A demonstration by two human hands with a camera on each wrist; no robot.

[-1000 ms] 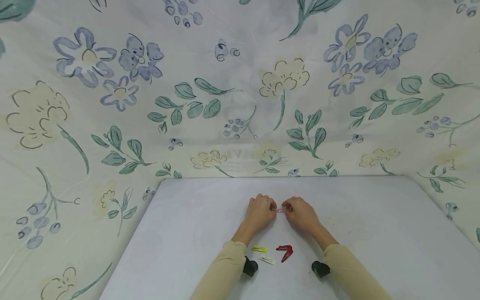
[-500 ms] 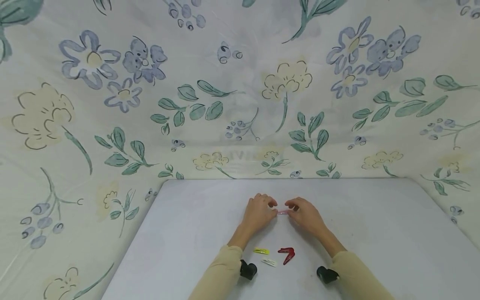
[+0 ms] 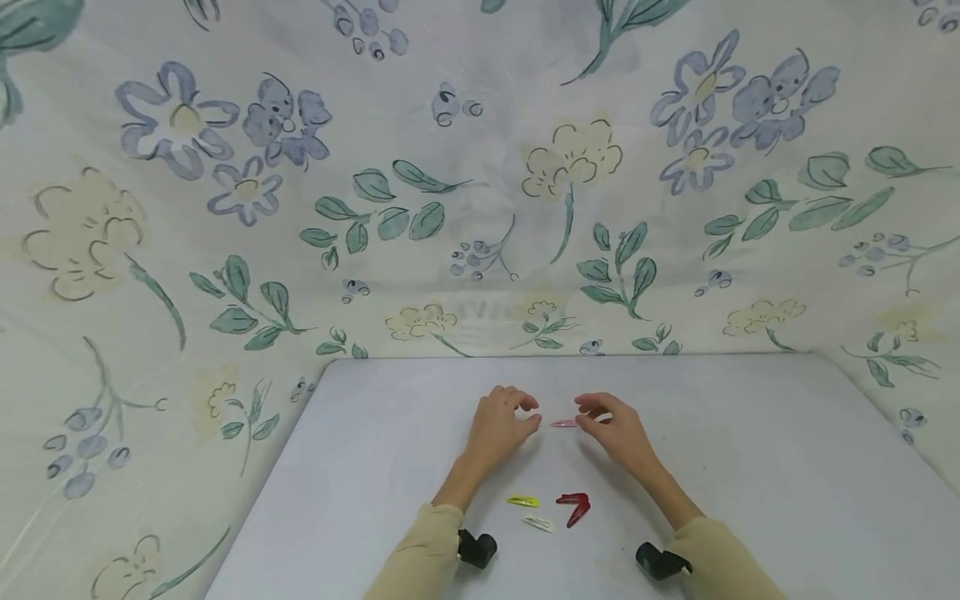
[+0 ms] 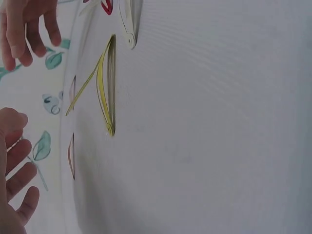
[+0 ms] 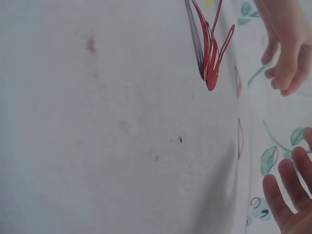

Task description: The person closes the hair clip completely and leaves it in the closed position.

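Pink clip (image 3: 562, 423) seems mid-placing, our left hand (image 3: 498, 425) and right hand (image 3: 617, 427) gaping, right-side contact unclear; we'd next lift gently clear.

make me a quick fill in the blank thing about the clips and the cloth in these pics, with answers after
1. In the head view, the clip between the left hand and the right hand is coloured ____.
2. In the head view, the white clip appears ____ the yellow clip, not above it.
3. On the cloth behind the table, the leaves are printed in ____.

Missing words: pink; below; green
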